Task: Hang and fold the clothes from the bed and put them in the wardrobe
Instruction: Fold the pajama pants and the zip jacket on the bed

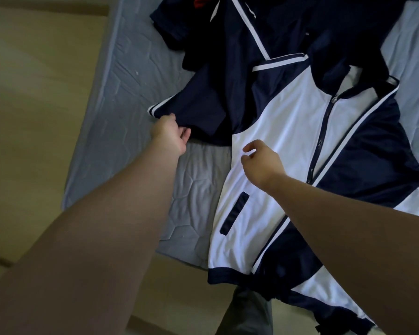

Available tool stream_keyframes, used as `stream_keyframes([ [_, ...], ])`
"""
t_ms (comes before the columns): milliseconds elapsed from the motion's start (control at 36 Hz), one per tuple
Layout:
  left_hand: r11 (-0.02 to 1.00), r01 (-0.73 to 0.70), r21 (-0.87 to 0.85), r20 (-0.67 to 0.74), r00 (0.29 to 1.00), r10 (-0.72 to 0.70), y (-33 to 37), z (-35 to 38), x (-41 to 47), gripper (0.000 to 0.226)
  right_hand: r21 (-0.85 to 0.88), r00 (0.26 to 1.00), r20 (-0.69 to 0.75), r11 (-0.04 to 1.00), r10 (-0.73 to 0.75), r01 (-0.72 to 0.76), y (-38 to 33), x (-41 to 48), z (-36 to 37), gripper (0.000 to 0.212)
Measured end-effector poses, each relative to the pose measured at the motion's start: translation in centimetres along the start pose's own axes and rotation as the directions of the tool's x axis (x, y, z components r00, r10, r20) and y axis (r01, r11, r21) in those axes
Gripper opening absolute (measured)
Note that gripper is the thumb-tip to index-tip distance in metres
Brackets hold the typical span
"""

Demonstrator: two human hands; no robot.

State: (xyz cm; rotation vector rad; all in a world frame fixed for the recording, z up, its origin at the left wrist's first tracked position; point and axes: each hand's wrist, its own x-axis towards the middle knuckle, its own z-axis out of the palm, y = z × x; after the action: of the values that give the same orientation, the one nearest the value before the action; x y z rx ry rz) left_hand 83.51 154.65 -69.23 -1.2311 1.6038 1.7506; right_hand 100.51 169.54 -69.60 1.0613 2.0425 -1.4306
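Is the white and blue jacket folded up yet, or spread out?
Spread out. The jacket lies flat, zipper side up, on the bed, and the left hand holds one sleeve out sideways.

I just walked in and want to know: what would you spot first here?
The big white-and-navy jacket lies spread out on the bed, right of the middle. The left hand grips its navy sleeve at the left. The right hand hovers over the white front with its fingers loosely curled. More navy clothes lie at the top.
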Motion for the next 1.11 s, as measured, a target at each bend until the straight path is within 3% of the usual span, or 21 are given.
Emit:
stream_keyframes([
  [56, 0.978, -0.029, 0.207, -0.116, 0.992, 0.054, -0.7, 0.2, 0.0, 0.039, 0.003, 1.0, 0.007, 1.0, 0.006, -0.006, -0.1, 0.1, 0.1, 0.024],
  [111, 0.869, -0.22, 0.444, -0.203, 0.92, 0.336, -1.5, 0.5, 0.1, 0.047, -0.008, 1.0, 0.01, 1.0, 0.006, -0.006, -0.3, 0.2, 0.2, 0.027],
  [139, 0.743, -0.349, 0.57, -0.129, 0.856, 0.501, -1.8, 0.9, -0.1, 0.04, -0.015, 1.0, 0.01, 1.0, 0.005, -0.005, -0.4, 0.3, 0.2, 0.03],
  [167, 0.618, -0.427, 0.66, -0.006, 0.82, 0.573, -2.1, 1.5, -0.6, 0.031, -0.022, 1.0, 0.011, 1.0, 0.004, -0.004, -0.4, 0.4, 0.2, 0.034],
  [222, 0.477, -0.507, 0.718, 0.216, 0.814, 0.54, -2.7, 3.1, -1.2, 0.024, -0.031, 1.0, 0.017, 0.999, 0.006, -0.005, -0.4, 0.7, 0.1, 0.04],
  [306, 0.454, -0.495, 0.741, 0.327, 0.856, 0.4, -3.1, 5.7, -1.3, 0.046, -0.039, 0.999, 0.038, 0.999, 0.009, -0.008, 0.0, 1.0, -0.3, 0.045],
  [417, 0.536, -0.475, 0.698, 0.349, 0.879, 0.325, -3.3, 8.4, -1.5, 0.065, -0.074, 0.996, 0.087, 0.997, 0.019, -0.013, 1.3, 1.0, -1.0, 0.046],
  [500, 0.502, -0.508, 0.7, 0.439, 0.861, 0.258, -3.8, 10.0, -2.4, 0.073, -0.073, 0.992, 0.122, 0.997, 0.043, -0.035, 2.3, 1.1, -1.4, 0.046],
  [583, 0.473, -0.494, 0.729, 0.441, 0.868, 0.228, -4.0, 11.4, -2.6, 0.055, -0.071, 0.989, 0.142, 0.997, 0.047, -0.037, 2.9, 1.1, -1.8, 0.044],
  [694, 0.676, -0.336, 0.655, 0.328, 0.933, 0.146, -3.2, 12.7, -2.4, 0.021, -0.046, 0.99, 0.135, 0.998, 0.05, -0.045, 3.3, 1.2, -2.5, 0.044],
  [778, 0.856, -0.176, 0.486, 0.31, 0.95, 0.019, -2.0, 12.9, -2.9, 0.029, -0.041, 0.987, 0.153, 0.999, 0.04, -0.034, 3.5, 1.5, -3.0, 0.045],
  [944, 0.965, -0.031, 0.261, 0.423, 0.902, -0.085, -0.5, 12.5, -3.3, 0.037, -0.096, 0.963, 0.263, 0.995, 0.063, -0.038, 4.1, 1.9, -3.2, 0.056],
  [1111, 0.997, -0.051, 0.056, 0.471, 0.882, 0.019, 1.3, 12.3, -3.0, 0.041, -0.258, 0.937, 0.342, 0.966, 0.074, 0.018, 3.4, 2.4, -2.2, 0.071],
])
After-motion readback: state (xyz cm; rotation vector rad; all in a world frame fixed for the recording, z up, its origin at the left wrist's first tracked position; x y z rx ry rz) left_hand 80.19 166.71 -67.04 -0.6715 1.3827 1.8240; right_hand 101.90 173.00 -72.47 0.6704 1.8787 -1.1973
